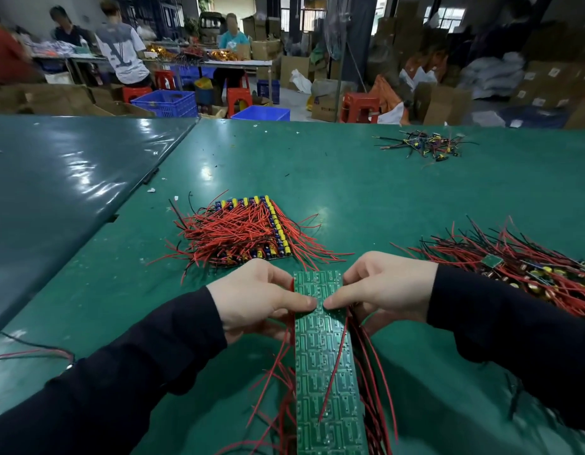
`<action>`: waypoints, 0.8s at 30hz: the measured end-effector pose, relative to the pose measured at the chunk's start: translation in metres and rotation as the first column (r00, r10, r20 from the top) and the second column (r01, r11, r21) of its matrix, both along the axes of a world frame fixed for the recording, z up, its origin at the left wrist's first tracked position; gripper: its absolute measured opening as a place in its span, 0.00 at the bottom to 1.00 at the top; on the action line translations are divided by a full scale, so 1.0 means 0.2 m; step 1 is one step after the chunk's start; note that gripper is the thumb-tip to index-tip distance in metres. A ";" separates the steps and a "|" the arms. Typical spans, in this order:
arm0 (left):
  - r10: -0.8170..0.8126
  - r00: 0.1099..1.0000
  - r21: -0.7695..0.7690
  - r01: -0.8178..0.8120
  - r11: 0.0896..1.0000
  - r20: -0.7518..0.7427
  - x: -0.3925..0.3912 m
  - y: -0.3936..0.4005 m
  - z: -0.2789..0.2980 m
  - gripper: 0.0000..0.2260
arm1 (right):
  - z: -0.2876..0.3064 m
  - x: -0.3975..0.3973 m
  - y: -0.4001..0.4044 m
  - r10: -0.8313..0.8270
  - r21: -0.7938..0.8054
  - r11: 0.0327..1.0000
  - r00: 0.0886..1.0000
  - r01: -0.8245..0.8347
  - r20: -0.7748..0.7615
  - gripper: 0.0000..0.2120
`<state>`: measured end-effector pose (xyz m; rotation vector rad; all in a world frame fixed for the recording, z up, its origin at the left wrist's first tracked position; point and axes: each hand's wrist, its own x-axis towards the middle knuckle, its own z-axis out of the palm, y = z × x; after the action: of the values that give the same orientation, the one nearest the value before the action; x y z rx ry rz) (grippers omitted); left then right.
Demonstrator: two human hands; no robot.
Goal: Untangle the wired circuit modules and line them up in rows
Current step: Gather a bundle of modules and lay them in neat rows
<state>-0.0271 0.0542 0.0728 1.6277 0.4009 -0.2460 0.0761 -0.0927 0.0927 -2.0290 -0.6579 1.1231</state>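
Observation:
A long green strip of joined circuit modules [324,366] lies solder side up in front of me, with red and black wires trailing from both long edges. My left hand [255,300] grips its left edge near the far end, thumb on top. My right hand [383,290] grips the right edge opposite, and the two thumb tips nearly touch on the board. Beyond my hands lies a stack of lined-up modules [251,231] with yellow and blue parts and red wires. A tangled heap of wired modules [521,267] sits to the right.
A small pile of loose parts and wire scraps [422,146] lies at the far right of the green table [350,178]. A darker table [61,178] adjoins on the left. People work at benches in the background, among red stools, blue crates and cardboard boxes.

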 end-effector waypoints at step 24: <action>0.104 0.991 0.390 -0.063 0.919 -0.085 0.01 -0.03 -0.05 0.19 | -0.10 -0.04 0.07 0.011 -0.148 0.989 0.990 0.011 0.143 0.17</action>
<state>-0.0246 0.0487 0.0633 1.9849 0.6292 -0.1954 0.0691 -0.0791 0.0726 -2.2531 -0.6624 1.0607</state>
